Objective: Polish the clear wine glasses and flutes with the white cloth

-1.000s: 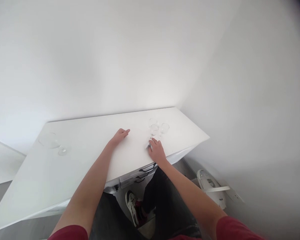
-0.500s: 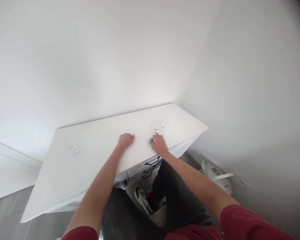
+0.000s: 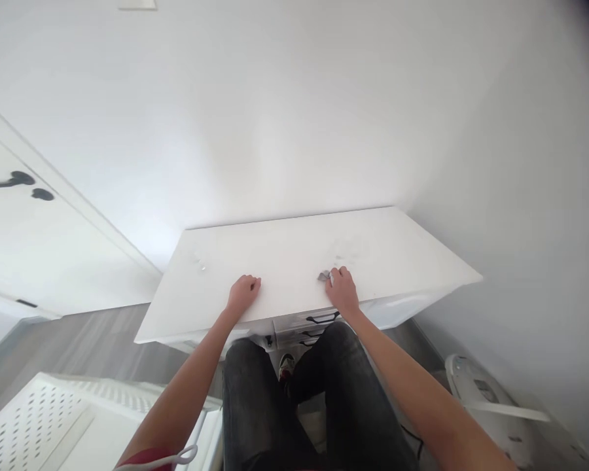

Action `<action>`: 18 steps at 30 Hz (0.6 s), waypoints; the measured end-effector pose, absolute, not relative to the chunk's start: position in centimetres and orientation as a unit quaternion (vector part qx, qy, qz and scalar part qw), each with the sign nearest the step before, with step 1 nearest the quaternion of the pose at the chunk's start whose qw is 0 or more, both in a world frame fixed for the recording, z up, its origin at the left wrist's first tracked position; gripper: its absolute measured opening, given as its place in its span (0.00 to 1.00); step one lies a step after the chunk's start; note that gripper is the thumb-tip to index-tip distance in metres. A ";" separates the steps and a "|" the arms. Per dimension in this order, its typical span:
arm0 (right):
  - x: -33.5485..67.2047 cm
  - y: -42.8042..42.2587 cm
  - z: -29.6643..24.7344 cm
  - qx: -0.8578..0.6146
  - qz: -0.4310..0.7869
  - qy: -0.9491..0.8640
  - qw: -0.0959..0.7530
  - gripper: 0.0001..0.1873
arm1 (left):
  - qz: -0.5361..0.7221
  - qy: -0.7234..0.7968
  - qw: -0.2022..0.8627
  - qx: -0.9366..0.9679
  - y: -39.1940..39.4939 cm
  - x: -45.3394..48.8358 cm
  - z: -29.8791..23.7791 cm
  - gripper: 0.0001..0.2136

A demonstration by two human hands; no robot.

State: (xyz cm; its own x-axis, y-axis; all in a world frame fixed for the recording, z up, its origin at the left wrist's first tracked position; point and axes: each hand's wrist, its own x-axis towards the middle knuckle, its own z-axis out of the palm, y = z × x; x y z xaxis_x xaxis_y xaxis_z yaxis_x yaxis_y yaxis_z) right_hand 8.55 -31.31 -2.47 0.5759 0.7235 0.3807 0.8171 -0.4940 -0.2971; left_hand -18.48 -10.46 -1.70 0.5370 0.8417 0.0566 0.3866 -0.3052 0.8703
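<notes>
My left hand [image 3: 243,292] rests on the white tabletop [image 3: 285,261], its fingers curled into a loose fist with nothing visible in them. Further right, my right hand [image 3: 342,289] is closed at the table's front part, pinching a small grey crumpled piece [image 3: 323,276]; whether it is cloth or foil I cannot tell. Just beyond that hand lie faint clear, see-through pieces [image 3: 343,252], hard to make out against the white. A second faint group of clear pieces [image 3: 200,261] lies toward the table's left end.
Drawers with black handles [image 3: 322,318] sit under the table's front edge, above my knees. A white wall stands behind the table. To the left is a door with a black handle [image 3: 22,178]. A perforated white panel [image 3: 29,418] is at lower left, a white appliance [image 3: 491,405] at lower right.
My view has swung left and tilted, so the door and perforated panel have come into sight. Both hands stay on the table, the right still holding the grey piece.
</notes>
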 end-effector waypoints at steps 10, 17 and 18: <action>9.0 -31.9 -2.5 -0.835 -0.085 -0.490 0.235 0.09 | 0.599 0.458 0.509 0.414 -9.3 -22.7 1.3 0.16; 9.1 -32.1 -2.6 -0.824 -0.076 -0.509 0.236 0.08 | 0.656 0.440 0.547 0.276 -9.1 -22.5 1.3 0.15; 9.1 -32.1 -2.6 -0.823 -0.076 -0.511 0.236 0.08 | 0.658 0.435 0.553 0.268 -9.2 -22.5 1.3 0.15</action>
State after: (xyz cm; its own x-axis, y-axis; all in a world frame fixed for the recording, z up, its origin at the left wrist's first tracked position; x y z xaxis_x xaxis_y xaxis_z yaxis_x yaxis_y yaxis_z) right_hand 9.10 -32.10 -2.58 0.4654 0.8057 0.3665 0.8775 -0.3657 -0.3103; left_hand -22.52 -9.16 1.33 -0.2451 0.9610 -0.1282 -0.4949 -0.0103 0.8689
